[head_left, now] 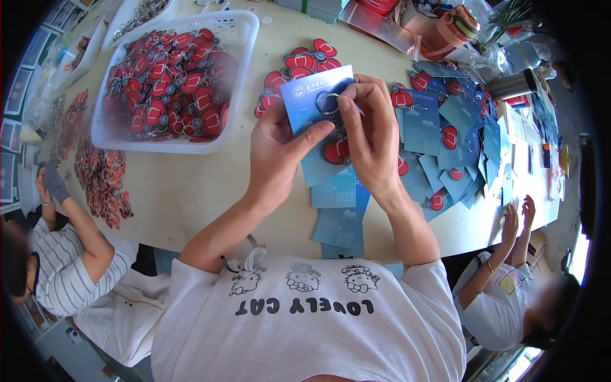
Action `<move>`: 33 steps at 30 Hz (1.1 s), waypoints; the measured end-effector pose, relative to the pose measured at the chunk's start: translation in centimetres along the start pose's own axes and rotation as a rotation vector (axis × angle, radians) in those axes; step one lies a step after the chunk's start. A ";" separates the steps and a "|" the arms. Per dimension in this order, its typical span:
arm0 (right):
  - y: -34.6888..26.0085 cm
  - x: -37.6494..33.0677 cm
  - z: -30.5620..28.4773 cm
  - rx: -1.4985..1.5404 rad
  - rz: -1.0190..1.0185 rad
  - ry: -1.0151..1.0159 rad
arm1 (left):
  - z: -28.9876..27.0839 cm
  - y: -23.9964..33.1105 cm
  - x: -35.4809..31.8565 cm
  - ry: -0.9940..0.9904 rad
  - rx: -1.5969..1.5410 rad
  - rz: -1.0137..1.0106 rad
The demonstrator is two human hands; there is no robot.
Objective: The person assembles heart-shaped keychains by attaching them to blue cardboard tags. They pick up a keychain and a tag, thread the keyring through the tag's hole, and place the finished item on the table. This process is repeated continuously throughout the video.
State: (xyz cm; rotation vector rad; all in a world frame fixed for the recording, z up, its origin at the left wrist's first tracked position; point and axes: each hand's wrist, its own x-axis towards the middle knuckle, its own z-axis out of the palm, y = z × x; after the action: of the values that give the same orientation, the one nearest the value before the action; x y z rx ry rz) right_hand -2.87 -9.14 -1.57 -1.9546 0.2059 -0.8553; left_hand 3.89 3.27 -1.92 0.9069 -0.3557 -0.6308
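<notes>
Left grip [278, 148]: closed on blue card [316, 95], thumb across its face, centre of frame.
Right grip [371, 130]: fingertips pinched on metal key ring [328, 102] at card's upper edge.
Red charm [336, 151]: hangs below ring, between both hands.
Axis: ring-to-charm runs roughly vertical in frame; right hand nearer.
Worktop [191, 184]: beneath.

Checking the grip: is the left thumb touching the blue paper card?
Touching. The head view shows the left hand with its thumb pressed flat across the blue paper card, below the metal key ring pinched by the right hand.
</notes>
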 end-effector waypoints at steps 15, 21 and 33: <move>-1.8 -0.3 1.0 0.295 0.004 0.100 | 1.2 -1.0 -0.7 0.115 0.089 0.216; -1.6 -0.6 0.7 0.210 0.008 0.046 | 0.9 -1.8 -0.3 0.084 0.109 0.242; 10.4 0.5 -16.1 -1.015 0.110 0.170 | -3.5 -4.6 -4.0 -0.382 1.547 0.292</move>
State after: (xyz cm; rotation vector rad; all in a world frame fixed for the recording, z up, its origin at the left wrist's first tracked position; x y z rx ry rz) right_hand -10.71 -26.29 -5.16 -2.7445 0.9934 -0.9301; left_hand 1.06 5.87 -7.79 2.1366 -1.3887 -0.1415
